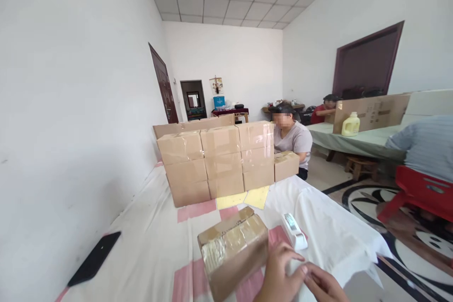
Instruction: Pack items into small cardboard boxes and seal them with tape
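Note:
My left hand (281, 273) is low in the picture, just right of a taped cardboard box (235, 257), its thumb and forefinger curved towards each other. My right hand (323, 284) meets it at the fingertips, fingers bent in. Both look closed in a pinch; anything between the fingertips is too small to make out. Beyond the hands lies a white handheld device with a small screen (294, 232), apart from them. The box sits at an angle on the cloth, with clear tape shining on its end and dark print along its top flap.
Stacked cardboard boxes (222, 160) form a wall across the table (148, 245). Yellow sheets (231, 200) lie before it. A black phone-like slab (95, 258) rests at left. A person (293, 138) sits behind the boxes; others sit at a table with a yellow jug (351, 125).

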